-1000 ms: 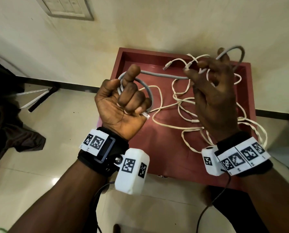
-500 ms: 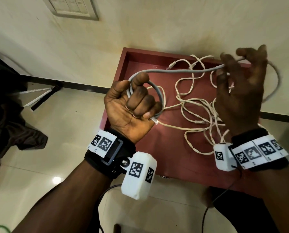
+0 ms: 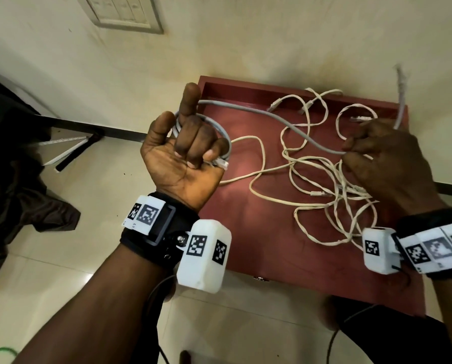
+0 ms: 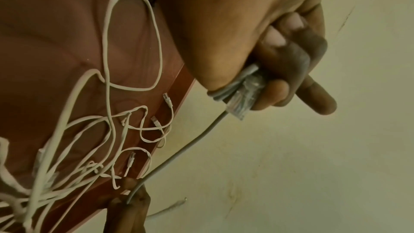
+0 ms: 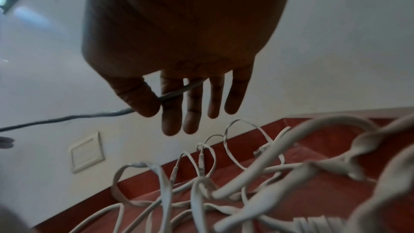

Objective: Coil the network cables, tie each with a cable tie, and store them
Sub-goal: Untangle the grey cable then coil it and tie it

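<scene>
Left hand (image 3: 185, 158) clenched round gray cable (image 3: 285, 122) coils, plug at the little finger; right hand (image 3: 385, 164) pinching its free run near the tail. Light, springy, likely to unwind: best gripped across all loops. White cables (image 3: 324, 179) tangled below the right hand.

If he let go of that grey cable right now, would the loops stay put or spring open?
Probably spring open: the grey cable holds smooth round loops only because the left hand grips them. It looks fairly springy, since its free end stands up past the right hand. No tie is visible on it.
</scene>
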